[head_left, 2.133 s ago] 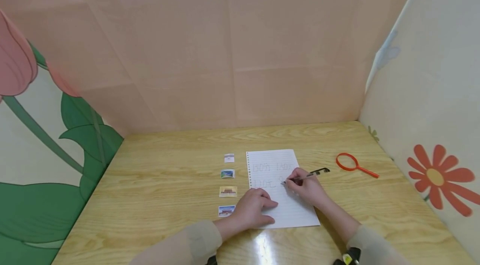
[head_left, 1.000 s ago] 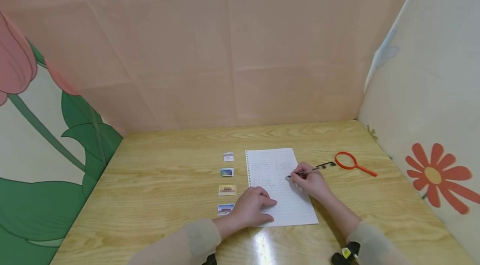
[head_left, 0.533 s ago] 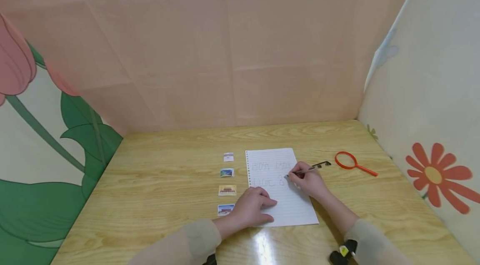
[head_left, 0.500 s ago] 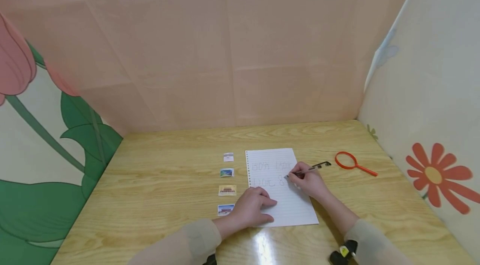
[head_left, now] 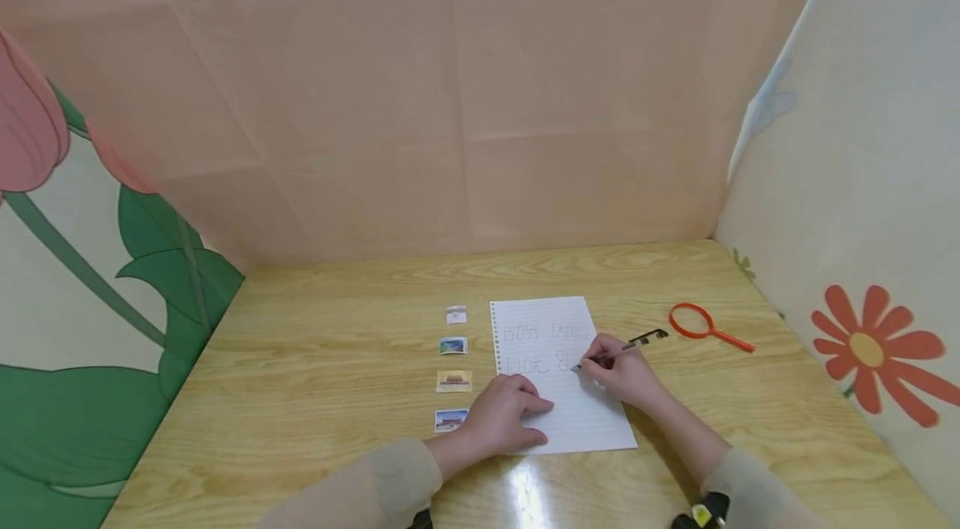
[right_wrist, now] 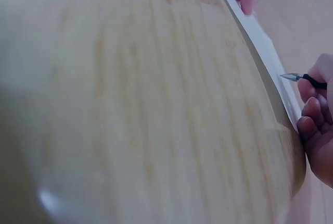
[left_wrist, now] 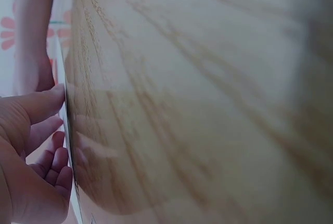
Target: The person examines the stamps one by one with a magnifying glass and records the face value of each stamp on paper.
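In the head view a sheet of lined paper [head_left: 558, 421] with punched holes along its left edge lies on the table. Two rows of handwritten figures and characters run across its upper half. My right hand [head_left: 621, 372] pinches a pen [head_left: 647, 338], its tip at the end of the second row. The right wrist view shows the metal pen tip [right_wrist: 291, 76] close over the paper. My left hand [head_left: 504, 415] rests on the lower left of the sheet, thumb and index finger spread apart. Beside that wrist is a stamp [head_left: 448, 421], its right edge covered by the hand.
Further stamps, one whitish [head_left: 457, 314], one blue-green [head_left: 453, 345] and one yellow [head_left: 454, 381], line up in a column left of the paper. A red magnifying glass [head_left: 693, 321] lies to the right. Printed walls border the wooden table [head_left: 337, 346].
The pen tip has shifted slightly down the page, and a stroke has appeared after the figure 8 in the second row. The left hand has stayed in place.
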Demonstrator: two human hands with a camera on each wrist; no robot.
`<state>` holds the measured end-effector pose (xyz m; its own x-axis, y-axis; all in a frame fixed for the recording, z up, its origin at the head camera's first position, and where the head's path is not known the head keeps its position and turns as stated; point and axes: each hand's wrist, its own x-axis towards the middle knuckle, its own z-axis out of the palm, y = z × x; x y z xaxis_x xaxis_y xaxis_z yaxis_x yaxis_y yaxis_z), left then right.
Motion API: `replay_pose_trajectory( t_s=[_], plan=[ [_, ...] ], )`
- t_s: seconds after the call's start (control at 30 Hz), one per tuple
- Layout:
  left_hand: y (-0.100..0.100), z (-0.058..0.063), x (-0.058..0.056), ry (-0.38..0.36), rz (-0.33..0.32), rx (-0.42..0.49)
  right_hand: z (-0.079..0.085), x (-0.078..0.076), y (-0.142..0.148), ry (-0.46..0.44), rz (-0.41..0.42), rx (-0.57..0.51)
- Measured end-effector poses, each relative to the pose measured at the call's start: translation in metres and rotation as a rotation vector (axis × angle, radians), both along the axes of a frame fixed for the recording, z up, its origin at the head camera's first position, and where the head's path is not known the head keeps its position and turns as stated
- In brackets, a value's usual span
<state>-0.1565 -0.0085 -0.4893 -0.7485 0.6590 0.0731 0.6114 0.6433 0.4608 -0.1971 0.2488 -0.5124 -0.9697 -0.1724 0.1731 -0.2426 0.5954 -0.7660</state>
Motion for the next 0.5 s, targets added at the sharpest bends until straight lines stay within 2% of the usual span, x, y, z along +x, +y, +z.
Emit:
replay_pose_trajectory(
  t_s=[0.23, 0.5],
  plan=[
    [0.0, -0.001, 0.0, 0.0, 0.002, 0.0, 0.002, -0.003, 0.002, 0.016, -0.019, -0.033],
    [0.0, 0.0, 0.0, 0.004, 0.008, -0.004, -0.001, -0.013, 0.0, 0.046, -0.062, -0.013]
  ],
)
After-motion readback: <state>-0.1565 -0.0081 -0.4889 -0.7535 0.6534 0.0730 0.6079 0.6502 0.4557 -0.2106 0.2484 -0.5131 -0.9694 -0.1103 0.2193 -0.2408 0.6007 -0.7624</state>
